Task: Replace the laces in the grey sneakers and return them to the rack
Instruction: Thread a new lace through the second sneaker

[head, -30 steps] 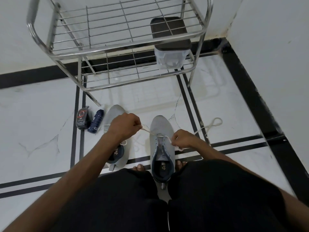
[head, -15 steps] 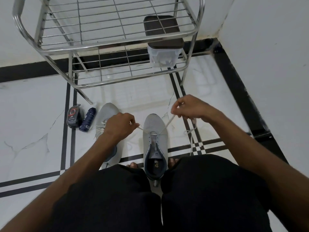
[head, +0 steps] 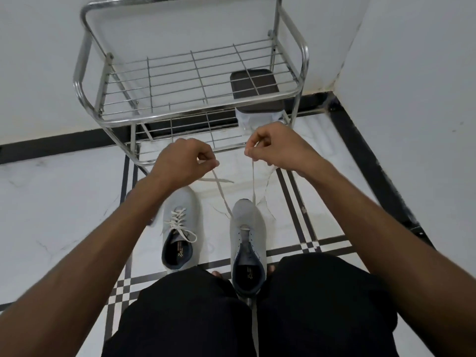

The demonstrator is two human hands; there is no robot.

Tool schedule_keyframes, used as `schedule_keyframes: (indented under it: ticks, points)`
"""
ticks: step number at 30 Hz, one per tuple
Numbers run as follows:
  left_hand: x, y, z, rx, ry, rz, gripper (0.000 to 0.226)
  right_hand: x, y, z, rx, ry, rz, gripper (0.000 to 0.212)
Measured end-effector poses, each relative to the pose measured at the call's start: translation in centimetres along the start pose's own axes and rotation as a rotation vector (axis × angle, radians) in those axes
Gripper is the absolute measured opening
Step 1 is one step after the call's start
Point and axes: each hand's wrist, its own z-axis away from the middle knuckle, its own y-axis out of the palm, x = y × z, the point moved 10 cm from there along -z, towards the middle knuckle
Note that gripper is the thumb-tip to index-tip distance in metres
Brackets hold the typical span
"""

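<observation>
Two grey sneakers stand on the white tiled floor (head: 64, 202) in front of one steel rack (head: 195, 99), toes toward it. The left sneaker (head: 181, 228) is fully laced and tied with a bow. The right sneaker (head: 247, 243), between the person's knees, has one white lace (head: 224, 199) threaded only through its lowest eyelets (the eyelets above are bare). Both ends rise from the shoe to the two hands, held up level just before the rack's lower front rail. The left hand (head: 180, 164) is curled, pinching one end between thumb and forefinger, a short tail sticking out. The right hand (head: 275, 148) is likewise curled, pinching the other end. One dark-lidded clear container (head: 255, 86) sits on the rack's lower shelf, right corner.
</observation>
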Motion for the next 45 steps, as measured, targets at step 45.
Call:
schedule_keyframes:
  ticks: [45]
  points:
    - [-8.8, -17.5, -1.7, -0.249, 0.119, 0.263, 0.015, 19.3, -15.0, 2.6, -0.444, -0.445, 0.061, 0.022]
